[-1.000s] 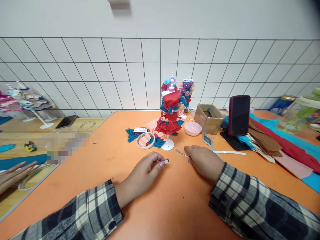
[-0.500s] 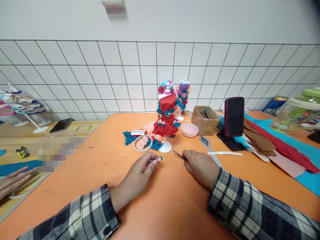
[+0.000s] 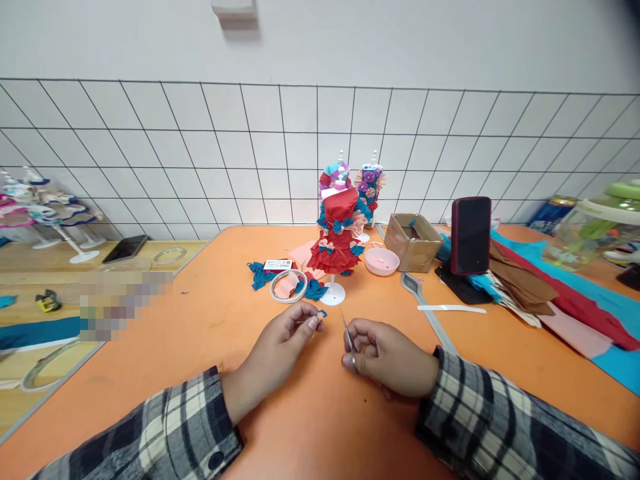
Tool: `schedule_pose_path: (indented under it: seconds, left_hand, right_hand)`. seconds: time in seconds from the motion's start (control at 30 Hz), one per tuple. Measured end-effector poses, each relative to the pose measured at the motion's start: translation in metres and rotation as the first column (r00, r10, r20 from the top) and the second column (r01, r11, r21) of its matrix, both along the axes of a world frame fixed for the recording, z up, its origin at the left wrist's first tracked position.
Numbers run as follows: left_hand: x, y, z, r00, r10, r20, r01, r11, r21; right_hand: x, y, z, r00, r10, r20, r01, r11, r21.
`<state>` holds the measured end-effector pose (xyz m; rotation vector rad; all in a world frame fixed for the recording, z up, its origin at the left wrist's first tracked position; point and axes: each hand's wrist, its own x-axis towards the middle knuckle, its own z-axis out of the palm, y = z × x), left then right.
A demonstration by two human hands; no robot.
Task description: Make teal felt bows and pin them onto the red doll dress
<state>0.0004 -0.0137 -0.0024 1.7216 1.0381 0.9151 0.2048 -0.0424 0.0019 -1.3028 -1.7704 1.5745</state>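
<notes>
My left hand (image 3: 283, 347) rests on the orange table (image 3: 210, 320) and pinches a tiny pink and blue paper bow (image 3: 321, 315) between thumb and fingertip. Just to its right, my right hand (image 3: 387, 355) is closed round a small pair of scissors (image 3: 347, 331), blades pointing up and away. Behind both hands stands a small mannequin in a red paper dress (image 3: 337, 241) with blue and pink bows, on a white round foot. A second decorated mannequin (image 3: 371, 185) stands behind it.
A tape ring (image 3: 287, 285) lies on blue paper scraps left of the dress. Further right are a pink bowl (image 3: 381, 261), a cardboard box (image 3: 413, 233), a propped phone (image 3: 470, 234), brown, red and blue paper sheets (image 3: 560, 293) and a plastic jar (image 3: 590, 230). More dress figures (image 3: 45, 207) stand on the left table.
My right hand has lifted the scissors off the table and drawn them left toward my left hand, blades now upright. The other person's hand at the left edge has gone from view.
</notes>
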Motion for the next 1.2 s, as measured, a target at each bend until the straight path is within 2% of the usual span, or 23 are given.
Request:
schedule_pose_path:
  seconds: [0.1,0.27,0.43,0.6,0.83,1.07,1.2]
  left_hand:
    - [0.002,-0.002,0.001,0.999,-0.031,0.014,0.032,0.999,-0.032]
    - [0.005,-0.011,0.005,0.994,-0.105,0.019,0.107,0.990,-0.094]
    - [0.008,-0.014,0.007,0.991,-0.134,-0.022,0.131,0.987,-0.094]
    - [0.008,-0.013,0.009,0.990,-0.140,-0.022,0.138,0.987,-0.081]
    - [0.006,-0.011,0.012,0.988,-0.152,0.023,0.154,0.982,-0.113]
    - [0.005,-0.009,0.014,0.995,-0.097,0.013,0.097,0.984,-0.150]
    - [0.003,-0.008,0.015,0.996,-0.091,-0.008,0.089,0.983,-0.163]
  right_hand:
    - [0.000,-0.002,0.006,0.992,0.070,0.101,-0.082,0.989,0.121]
    - [-0.004,-0.005,0.009,0.973,0.095,0.209,-0.128,0.980,0.151]
    - [-0.005,-0.005,0.010,0.976,0.104,0.191,-0.140,0.972,0.189]
    - [-0.004,-0.006,0.009,0.987,0.126,0.105,-0.142,0.976,0.163]
    - [-0.003,-0.005,0.008,0.988,0.123,0.098,-0.139,0.976,0.170]
    - [-0.005,-0.004,0.004,0.995,0.093,0.046,-0.098,0.988,0.122]
    - [-0.004,-0.003,0.000,0.994,0.088,0.071,-0.096,0.988,0.121]
